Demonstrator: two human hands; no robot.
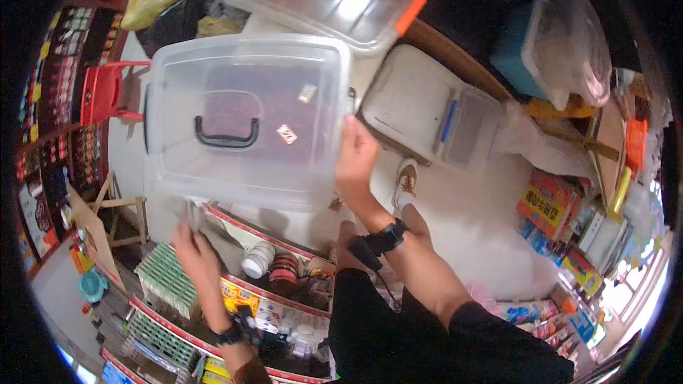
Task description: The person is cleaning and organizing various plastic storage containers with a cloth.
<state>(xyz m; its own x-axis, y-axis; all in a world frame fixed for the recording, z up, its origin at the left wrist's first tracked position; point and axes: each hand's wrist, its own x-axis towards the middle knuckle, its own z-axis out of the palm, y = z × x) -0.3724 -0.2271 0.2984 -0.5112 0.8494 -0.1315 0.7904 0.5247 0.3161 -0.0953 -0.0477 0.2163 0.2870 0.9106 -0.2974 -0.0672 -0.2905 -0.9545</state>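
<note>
A clear plastic storage box (178,163) with a lid and a black carry handle (228,141) stands before me, two small stickers on its top. At its right edge, near the latch, my right hand (356,153) is closed on the rim. My left hand (196,256) is below the box's lower left corner, apart from it and blurred by motion. A smeared greyish thing at its fingertips appears to be held, but its kind cannot be made out.
Behind is a larger clear bin with orange latches (341,0). Another lidded bin (413,92) lies to the right, a red stool (103,92) to the left. Shelves with bowls (258,259) and green baskets (167,274) run below. Packaged goods (548,203) are stacked at right.
</note>
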